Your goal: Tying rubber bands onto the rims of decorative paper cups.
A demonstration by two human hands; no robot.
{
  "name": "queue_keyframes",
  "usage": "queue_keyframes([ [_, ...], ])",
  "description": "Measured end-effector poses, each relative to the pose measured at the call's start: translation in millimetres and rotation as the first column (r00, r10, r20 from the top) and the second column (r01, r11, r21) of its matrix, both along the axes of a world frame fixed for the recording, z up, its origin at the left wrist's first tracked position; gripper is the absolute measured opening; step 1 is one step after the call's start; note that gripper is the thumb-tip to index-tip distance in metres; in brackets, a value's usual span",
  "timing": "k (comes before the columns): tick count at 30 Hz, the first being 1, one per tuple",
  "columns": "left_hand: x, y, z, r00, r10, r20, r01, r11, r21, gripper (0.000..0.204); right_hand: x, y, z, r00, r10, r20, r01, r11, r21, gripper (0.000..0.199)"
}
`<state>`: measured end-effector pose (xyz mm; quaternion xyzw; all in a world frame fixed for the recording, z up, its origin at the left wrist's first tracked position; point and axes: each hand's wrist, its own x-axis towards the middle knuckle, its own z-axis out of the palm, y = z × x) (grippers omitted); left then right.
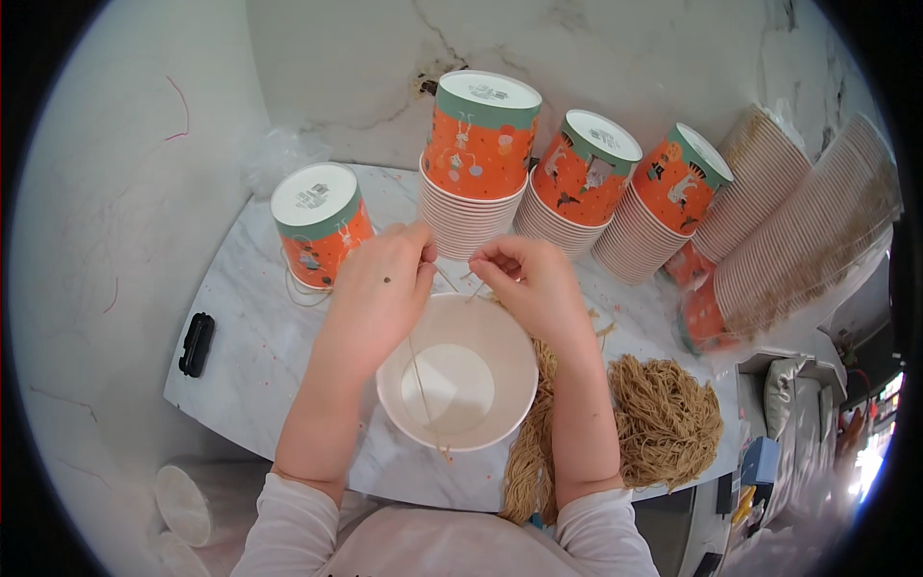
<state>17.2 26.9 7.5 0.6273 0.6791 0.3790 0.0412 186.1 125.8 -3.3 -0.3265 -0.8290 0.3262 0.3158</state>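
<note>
A white-lined paper bucket [510, 380] stands upright with its open mouth toward me, between my forearms. Over its far rim, my left hand [386, 279] pinches a thin tan string [419, 373]; one length of it trails down across the mouth to a frayed end at the near rim. Close by on the right, my right hand [529, 274] has its thumb and fingertips closed on string near the far rim. Whether a knot lies between the hands is too small to tell. Beside and under my right forearm lies a tangled bundle of tan string [665, 423].
An upturned orange bucket [322, 240] stands at the left, with string at its base. Nested stacks of orange buckets [471, 216] line the back, and plastic-wrapped stacks [788, 250] lean at the right. A black case-like object [197, 344] lies near the marble-patterned table's [260, 385] left edge.
</note>
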Motion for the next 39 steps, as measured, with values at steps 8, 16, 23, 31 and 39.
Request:
queue_keyframes([
  [8,4.1,-10.4,0.8,0.963,0.097,-0.252,-0.121,0.989,-0.081,0.017,-2.7,-2.1,-0.6,0.99,0.033,-0.14,-0.044,0.996,-0.077,0.013],
  [16,11.6,-13.1,7.9,0.978,0.111,-0.178,-0.12,0.992,-0.044,0.01,-8.7,-7.3,-0.4,0.948,0.073,-0.311,-0.118,0.985,-0.128,0.015],
  [23,6.0,-8.1,14.2,1.0,-0.008,-0.025,0.006,0.999,-0.054,0.009,-11.3,-7.2,-3.0,0.963,0.067,-0.26,-0.084,0.995,-0.056,0.01],
  [31,2.0,4.1,13.9,0.942,-0.128,0.31,0.187,0.968,-0.167,0.014,-7.9,-3.7,-7.6,0.955,0.125,-0.268,-0.135,0.991,-0.017,0.01],
  [39,1.0,9.1,10.0,0.862,-0.083,0.499,0.2,0.962,-0.186,0.011,-6.9,2.7,-18.9,0.923,0.178,-0.34,-0.235,0.962,-0.136,0.009],
])
